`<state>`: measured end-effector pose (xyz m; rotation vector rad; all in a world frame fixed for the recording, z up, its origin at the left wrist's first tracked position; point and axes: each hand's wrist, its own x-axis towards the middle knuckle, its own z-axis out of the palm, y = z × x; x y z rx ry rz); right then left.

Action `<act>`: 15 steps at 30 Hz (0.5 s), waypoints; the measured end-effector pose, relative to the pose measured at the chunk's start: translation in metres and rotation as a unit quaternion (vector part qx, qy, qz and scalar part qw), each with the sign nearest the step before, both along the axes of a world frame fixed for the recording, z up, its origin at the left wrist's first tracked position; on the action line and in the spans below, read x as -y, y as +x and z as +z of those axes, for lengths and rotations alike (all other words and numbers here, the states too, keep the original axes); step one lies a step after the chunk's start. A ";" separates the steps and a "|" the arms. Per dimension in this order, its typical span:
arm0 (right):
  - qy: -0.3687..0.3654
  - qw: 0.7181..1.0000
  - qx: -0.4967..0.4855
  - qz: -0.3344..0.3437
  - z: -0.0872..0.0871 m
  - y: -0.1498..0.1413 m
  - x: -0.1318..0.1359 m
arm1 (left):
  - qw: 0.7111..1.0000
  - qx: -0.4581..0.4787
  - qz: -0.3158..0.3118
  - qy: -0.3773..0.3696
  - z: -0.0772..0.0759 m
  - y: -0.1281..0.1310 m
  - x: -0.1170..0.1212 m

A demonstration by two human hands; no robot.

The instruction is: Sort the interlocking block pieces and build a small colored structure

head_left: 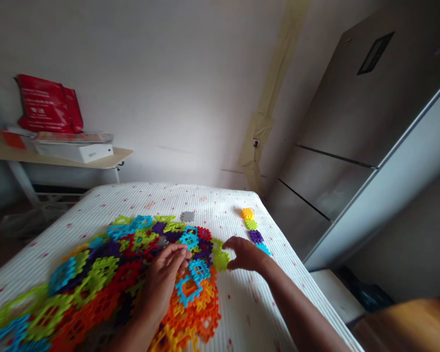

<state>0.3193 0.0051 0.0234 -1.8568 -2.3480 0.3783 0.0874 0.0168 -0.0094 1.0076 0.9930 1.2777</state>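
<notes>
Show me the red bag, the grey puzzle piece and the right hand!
Red bag [44, 105]: head view, its lettered front.
Grey puzzle piece [187, 216]: head view, middle of its face.
Right hand [245, 253]: head view, back of the hand.

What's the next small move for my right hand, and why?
I'd probably pinch the lime-green piece at the edge of the pile: your right hand is close by with thumb and fingers parted, and a similarly coloured tile lies between yellow and purple ones.
</notes>
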 end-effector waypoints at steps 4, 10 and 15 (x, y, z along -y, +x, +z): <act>0.027 0.999 0.007 0.018 -0.015 -0.007 0.012 | 1.000 -0.008 -0.010 -0.001 0.000 0.000 0.000; 0.024 0.996 -0.080 0.024 -0.008 0.000 0.011 | 0.998 -0.056 -0.031 -0.002 0.007 0.000 0.005; -0.022 0.939 -0.342 0.001 -0.004 0.003 0.014 | 0.996 -0.062 -0.057 0.023 0.007 0.003 0.007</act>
